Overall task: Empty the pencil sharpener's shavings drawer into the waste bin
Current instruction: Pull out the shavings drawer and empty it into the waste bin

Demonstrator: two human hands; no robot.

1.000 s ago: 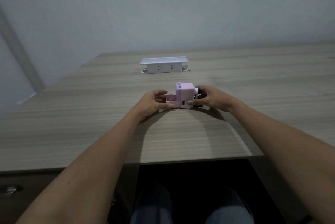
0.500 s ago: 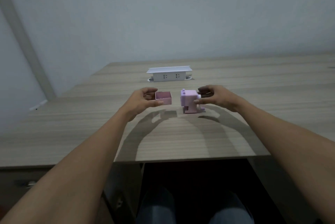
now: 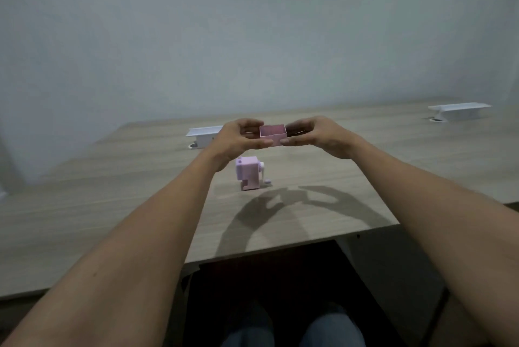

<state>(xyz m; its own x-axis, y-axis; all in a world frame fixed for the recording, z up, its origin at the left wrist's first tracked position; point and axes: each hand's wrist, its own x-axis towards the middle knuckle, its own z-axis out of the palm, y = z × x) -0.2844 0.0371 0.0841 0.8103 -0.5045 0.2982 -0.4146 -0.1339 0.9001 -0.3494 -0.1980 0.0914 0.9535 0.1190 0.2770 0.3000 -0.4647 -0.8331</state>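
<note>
The small pink shavings drawer (image 3: 273, 134) is held up in the air above the wooden table (image 3: 112, 192), its open top facing me. My left hand (image 3: 238, 140) pinches its left side and my right hand (image 3: 317, 137) pinches its right side. Below the drawer, the pink pencil sharpener (image 3: 249, 173) stands upright on the table with its crank on the right and an empty slot at its base. No waste bin is in view.
A white socket box (image 3: 202, 136) sits on the table behind my left hand, and a second white socket box (image 3: 460, 111) is at the far right. The table's near edge runs above my knees. A plain grey wall rises behind.
The drawer came fully out of the sharpener and rose above it. My right hand left the sharpener and now grips the drawer's right side. The view tilted up.
</note>
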